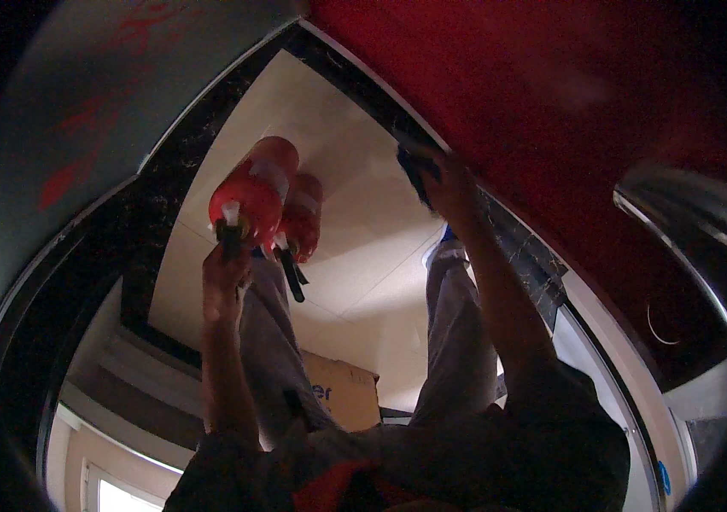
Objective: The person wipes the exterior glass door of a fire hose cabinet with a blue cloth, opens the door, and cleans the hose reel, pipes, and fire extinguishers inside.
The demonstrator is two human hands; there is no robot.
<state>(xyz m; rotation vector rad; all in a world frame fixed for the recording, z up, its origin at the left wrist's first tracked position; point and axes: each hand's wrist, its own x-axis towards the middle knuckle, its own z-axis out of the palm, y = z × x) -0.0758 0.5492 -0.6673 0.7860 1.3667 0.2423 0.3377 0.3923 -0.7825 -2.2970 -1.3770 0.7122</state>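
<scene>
My left hand (227, 272) is closed around the black valve and handle at the top of a red fire extinguisher (254, 192), which is tilted in front of me with its base pointing away. Close beside it, to the right, is a second, smaller-looking red fire extinguisher (304, 214) with a black handle or hose; my hand is not on it. On the right, my right hand (443, 185) grips a dark cloth (418, 173) near the black marbled skirting at the foot of the red wall. The cloth's exact kind is hard to tell in the dim light.
Pale floor tiles (363, 275) lie between my legs, edged by black marbled skirting (363, 83). A red wall (517, 96) rises on the right, a grey one with red marks on the left. A cardboard box (347, 390) stands near my legs. A stepped ledge (139, 390) is at lower left.
</scene>
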